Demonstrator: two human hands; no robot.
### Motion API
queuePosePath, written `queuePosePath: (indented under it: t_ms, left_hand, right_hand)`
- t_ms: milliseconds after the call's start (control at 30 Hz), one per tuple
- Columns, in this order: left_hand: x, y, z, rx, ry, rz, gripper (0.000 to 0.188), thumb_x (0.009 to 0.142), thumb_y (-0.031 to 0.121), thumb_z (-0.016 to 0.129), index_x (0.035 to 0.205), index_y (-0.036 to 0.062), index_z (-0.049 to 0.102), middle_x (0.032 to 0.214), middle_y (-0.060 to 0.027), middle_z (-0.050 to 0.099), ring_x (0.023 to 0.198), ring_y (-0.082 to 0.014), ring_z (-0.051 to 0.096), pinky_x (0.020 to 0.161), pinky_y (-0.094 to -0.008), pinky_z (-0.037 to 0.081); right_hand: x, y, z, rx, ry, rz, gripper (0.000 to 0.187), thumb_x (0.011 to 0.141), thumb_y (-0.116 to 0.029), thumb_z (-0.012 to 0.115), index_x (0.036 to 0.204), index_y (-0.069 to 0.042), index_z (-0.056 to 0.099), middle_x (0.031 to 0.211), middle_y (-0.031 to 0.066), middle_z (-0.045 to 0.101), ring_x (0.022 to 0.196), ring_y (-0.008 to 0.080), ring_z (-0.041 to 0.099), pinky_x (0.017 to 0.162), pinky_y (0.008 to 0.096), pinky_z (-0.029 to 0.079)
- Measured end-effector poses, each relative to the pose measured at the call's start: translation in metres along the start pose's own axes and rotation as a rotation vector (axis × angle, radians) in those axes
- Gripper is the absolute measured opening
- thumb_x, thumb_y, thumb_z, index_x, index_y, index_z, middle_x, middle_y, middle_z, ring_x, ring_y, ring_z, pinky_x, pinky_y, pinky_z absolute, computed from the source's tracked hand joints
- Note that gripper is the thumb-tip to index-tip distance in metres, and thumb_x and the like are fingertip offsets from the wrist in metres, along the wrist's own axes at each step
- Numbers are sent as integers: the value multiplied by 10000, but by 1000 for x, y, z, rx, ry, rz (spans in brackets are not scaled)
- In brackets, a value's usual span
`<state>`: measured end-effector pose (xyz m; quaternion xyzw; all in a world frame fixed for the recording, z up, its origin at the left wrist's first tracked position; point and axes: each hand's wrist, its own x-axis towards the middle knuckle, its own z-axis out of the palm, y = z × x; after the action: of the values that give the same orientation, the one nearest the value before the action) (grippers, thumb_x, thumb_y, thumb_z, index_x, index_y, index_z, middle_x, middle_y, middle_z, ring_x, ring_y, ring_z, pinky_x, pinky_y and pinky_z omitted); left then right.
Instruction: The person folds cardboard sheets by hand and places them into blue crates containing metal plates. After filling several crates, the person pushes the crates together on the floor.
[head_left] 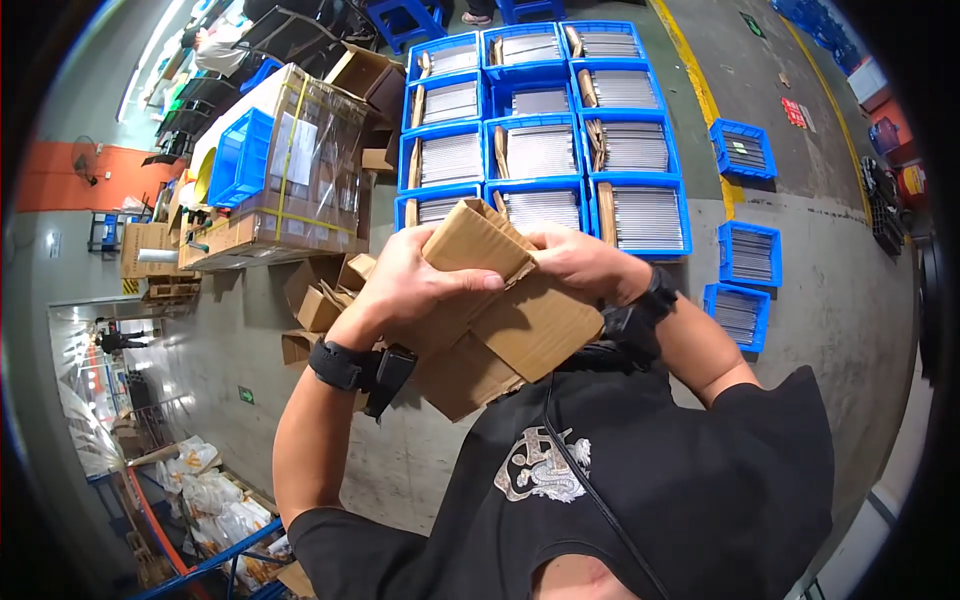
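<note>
**Folded cardboard in hand, on the near side of the crate block**

In the head view, I have the folded cardboard up in front of my chest, where it hides part of the crate block's nearest row. My left hand pinches it: the thumb lies flat across the face turned to me, and the other fingers go round behind, out of sight. My right hand touches the upper right edge; its fingertips are mostly hidden, so I cannot tell whether they are pinching or just resting there. I wear a black strap on each wrist.

The crate block is three columns of blue crates, packed with thin, pale flat pieces standing in rows, many with brown cardboard tucked along the left side. Left of the crate block stands a big plastic-wrapped carton with yellow straps, a blue bin on top. Nearer me, left of the crate block, opened boxes lie on the floor. To its right, past a yellow floor line, sit three separate blue crates. Blue stools stand beyond its far edge.
</note>
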<state>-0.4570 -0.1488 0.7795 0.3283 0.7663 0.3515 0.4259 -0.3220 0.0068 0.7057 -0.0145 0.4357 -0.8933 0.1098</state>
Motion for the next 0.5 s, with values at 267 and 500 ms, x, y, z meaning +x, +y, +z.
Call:
queuePosePath:
  t_ms: [267, 500]
  left_hand:
    - [-3, -4, 13, 105, 269, 59, 463, 658, 301, 790, 962, 1, 612, 843, -109, 662, 751, -166, 641, 673, -288, 505]
    - [15, -12, 42, 905, 503, 7, 445, 636, 257, 768, 957, 24, 567, 822, -140, 627, 725, -262, 628, 638, -329, 499]
  right_hand:
    - [4, 3, -8, 152, 165, 236, 562, 861, -474, 511, 1192, -19, 504, 1135, 124, 567, 962, 179, 586, 823, 311, 480]
    - [17, 24, 4, 590, 203, 251, 687, 792, -639, 482, 1133, -47, 551, 1088, 135, 594, 950, 205, 597, 830, 342, 487]
